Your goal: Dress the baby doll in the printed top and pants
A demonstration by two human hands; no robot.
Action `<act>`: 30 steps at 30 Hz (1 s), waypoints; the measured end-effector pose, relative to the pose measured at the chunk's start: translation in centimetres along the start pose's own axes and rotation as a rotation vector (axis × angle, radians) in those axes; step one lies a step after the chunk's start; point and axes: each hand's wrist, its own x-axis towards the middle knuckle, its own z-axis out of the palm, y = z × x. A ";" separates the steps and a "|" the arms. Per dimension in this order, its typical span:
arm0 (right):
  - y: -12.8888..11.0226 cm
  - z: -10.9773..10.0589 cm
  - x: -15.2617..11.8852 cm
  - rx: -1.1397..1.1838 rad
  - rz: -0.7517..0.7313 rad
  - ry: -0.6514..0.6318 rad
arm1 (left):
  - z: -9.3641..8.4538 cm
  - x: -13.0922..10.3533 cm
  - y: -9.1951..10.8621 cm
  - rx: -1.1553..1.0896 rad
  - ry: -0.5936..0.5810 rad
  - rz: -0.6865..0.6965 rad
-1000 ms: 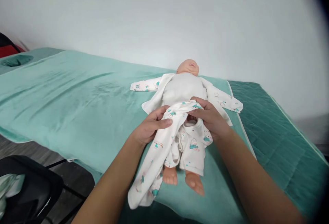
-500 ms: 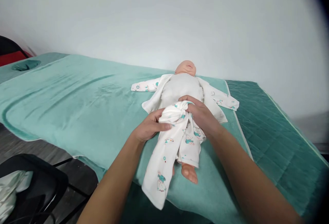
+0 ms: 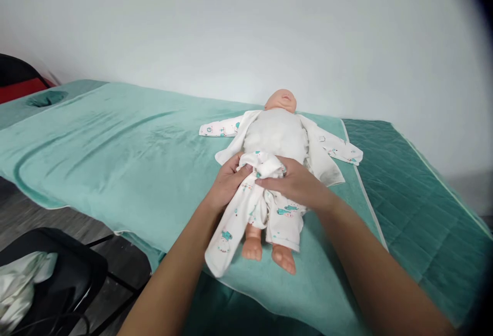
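A baby doll [image 3: 275,133] lies on its back with its head toward the wall. Its white patterned jacket [image 3: 329,146] is spread open, sleeves out to both sides. White patterned baby pants [image 3: 285,220] cover one of its legs, on the right of the view. The other pant leg hangs loose beside the bare foot [image 3: 252,248] on the left. My left hand [image 3: 227,179] pinches the gathered cloth near the waist. My right hand [image 3: 295,182] is closed on the same bunched waist, thumb on top. Some fingertips are hidden by the cloth.
A light green sheet [image 3: 127,146] covers the bed, with a darker quilted cover [image 3: 404,197] at the right. The wall [image 3: 192,38] stands behind. At lower left, a black chair [image 3: 77,269] holds a crumpled cloth [image 3: 23,284].
My left hand has moved up toward the waist, and the right thumb now lies over the cloth. The loose pant leg has shifted left and up, baring the doll's left-side foot.
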 end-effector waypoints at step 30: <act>0.9 -1.4 0.1 0.523 0.058 0.017 | 0.0 -0.5 -0.3 -0.187 -0.175 -0.004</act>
